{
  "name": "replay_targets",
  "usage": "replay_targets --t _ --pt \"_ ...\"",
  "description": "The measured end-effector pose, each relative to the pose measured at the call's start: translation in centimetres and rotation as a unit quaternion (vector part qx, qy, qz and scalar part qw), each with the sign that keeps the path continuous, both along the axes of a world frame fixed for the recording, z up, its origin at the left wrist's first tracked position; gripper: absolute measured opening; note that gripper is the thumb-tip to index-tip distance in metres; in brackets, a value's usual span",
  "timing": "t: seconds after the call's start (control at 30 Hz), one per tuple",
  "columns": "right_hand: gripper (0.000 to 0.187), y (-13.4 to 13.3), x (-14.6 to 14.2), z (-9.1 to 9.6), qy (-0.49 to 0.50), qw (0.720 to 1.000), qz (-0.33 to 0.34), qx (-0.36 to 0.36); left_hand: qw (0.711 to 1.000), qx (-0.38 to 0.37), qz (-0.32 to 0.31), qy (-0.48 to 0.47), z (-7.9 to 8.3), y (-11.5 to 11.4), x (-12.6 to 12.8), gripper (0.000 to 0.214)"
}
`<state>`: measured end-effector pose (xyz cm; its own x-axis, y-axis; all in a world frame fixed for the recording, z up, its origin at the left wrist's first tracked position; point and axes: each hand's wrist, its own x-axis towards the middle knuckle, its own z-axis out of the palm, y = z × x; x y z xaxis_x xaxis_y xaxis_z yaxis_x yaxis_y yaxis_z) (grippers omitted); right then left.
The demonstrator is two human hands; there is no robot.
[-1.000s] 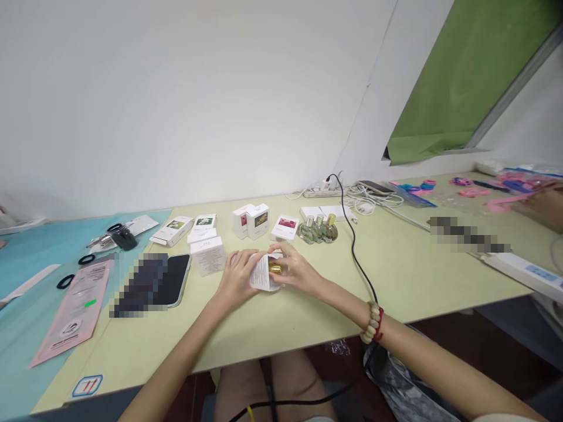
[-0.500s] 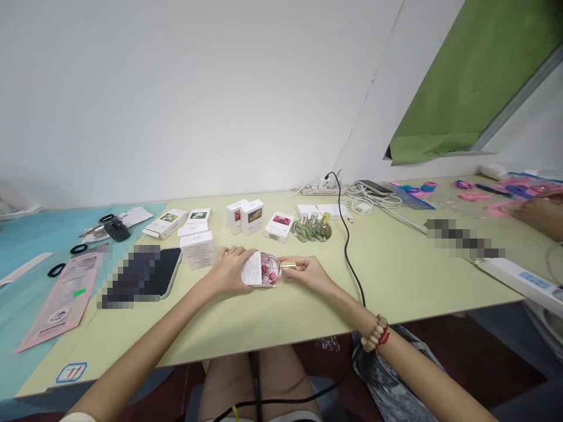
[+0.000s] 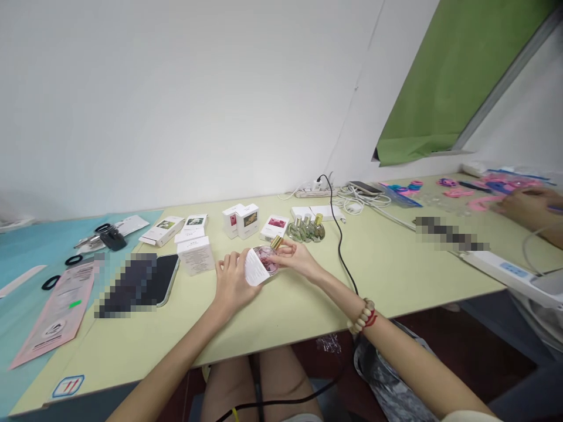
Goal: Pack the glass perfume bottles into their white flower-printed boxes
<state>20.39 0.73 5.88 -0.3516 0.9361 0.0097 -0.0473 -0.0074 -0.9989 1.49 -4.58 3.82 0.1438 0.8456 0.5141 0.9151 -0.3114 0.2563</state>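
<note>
My left hand [image 3: 233, 278] is wrapped round a small white box [image 3: 255, 269] with printed text, tilted above the table. At the box's right end shows a round clear glass bottle [image 3: 267, 258] with pink inside, like a perfume bottle, and a gold cap [image 3: 276, 242]. My right hand [image 3: 295, 259] has its fingers closed on this bottle, beside the cap. How much of the bottle sits within the box I cannot tell. Behind the right hand stand several similar glass bottles [image 3: 308, 231] with greenish contents, and a white box with a pink picture [image 3: 275, 227].
Left of my hands is a white carton [image 3: 196, 258], with more white boxes [image 3: 247, 221] behind. A tablet-like dark device [image 3: 165, 278] lies further left. A black cable [image 3: 342, 246] crosses the table at right. Another person's hand [image 3: 528, 205] works at far right beside a power strip [image 3: 505, 266].
The box and bottle have turned, so the gold cap now points up and right. My right fingers have shifted from the cap onto the bottle. The view has swung slightly right.
</note>
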Motion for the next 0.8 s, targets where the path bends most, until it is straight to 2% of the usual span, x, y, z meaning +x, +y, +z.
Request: replay_targets --t 0.07,0.17,0.3,0.4,0.5,0.6,0.73,0.8 --pt "0.062 0.4 0.8 1.2 -0.004 0.999 -0.037 0.029 0.999 0.003 0.005 -0.035 -0.2 0.2 -0.5 0.066" --pt "0.061 1.7 2.7 2.2 -0.037 0.987 -0.138 0.072 0.991 0.004 0.012 -0.134 -0.8 0.6 -1.5 0.070" --pt "0.072 3.2 4.8 1.4 -0.176 0.946 -0.225 0.153 0.956 0.005 0.000 -0.294 -1.8 1.2 -2.0 0.077" --pt "0.075 3.6 5.5 -0.3 -0.264 0.914 -0.232 0.202 0.940 0.009 -0.012 -0.340 -2.3 1.7 -1.7 0.077" --pt "0.075 3.4 5.7 -2.0 -0.259 0.920 -0.204 0.214 0.938 0.013 -0.025 -0.346 -2.7 2.4 -1.7 0.077" --pt "0.073 3.2 5.9 -2.9 -0.239 0.928 -0.190 0.212 0.929 0.005 -0.036 -0.367 -3.2 3.1 -2.1 0.079" --pt "0.068 3.7 7.7 -1.7 -0.233 0.927 -0.177 0.233 0.902 -0.029 -0.069 -0.426 -3.3 3.1 -2.7 0.087" --pt "0.053 4.6 9.2 -0.4 -0.251 0.901 -0.229 0.268 0.874 -0.051 -0.093 -0.474 -3.1 2.7 -2.7 0.084"
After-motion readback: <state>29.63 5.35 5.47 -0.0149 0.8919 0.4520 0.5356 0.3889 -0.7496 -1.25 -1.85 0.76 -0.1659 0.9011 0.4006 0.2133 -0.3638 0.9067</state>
